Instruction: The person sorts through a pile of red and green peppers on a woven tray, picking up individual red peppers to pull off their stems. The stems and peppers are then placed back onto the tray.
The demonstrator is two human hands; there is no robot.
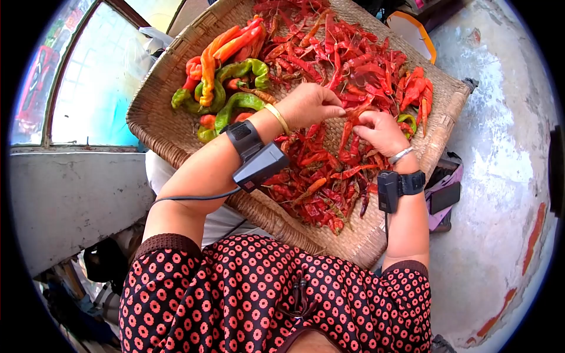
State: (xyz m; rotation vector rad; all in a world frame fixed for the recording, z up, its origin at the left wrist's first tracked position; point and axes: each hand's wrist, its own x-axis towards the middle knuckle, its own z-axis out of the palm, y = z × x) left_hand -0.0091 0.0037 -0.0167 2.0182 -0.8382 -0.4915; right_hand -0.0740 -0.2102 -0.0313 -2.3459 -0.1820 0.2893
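Observation:
A woven tray point(435, 138) with a raised rim holds many dried red chilies point(329, 56) over its middle and far side. Nearer me lies another heap of red chilies point(315, 188). My left hand point(312, 106), with a gold bangle at the wrist, is closed in a pinch over the heap. Just right of it, my right hand point(379, 132) is closed with thumb and fingers together on a red chili point(356, 112). Whether the left fingertips hold that same chili is too small to tell. Fresh green peppers point(241, 103) and orange-red peppers point(226, 44) fill the tray's left side.
A window point(94, 76) and a low grey wall point(76, 200) stand at the left. Beyond the tray's right edge are a bag with a dark phone-like object point(445, 198) and the worn floor point(488, 235). Black devices are strapped to both wrists; a cable runs along the left forearm.

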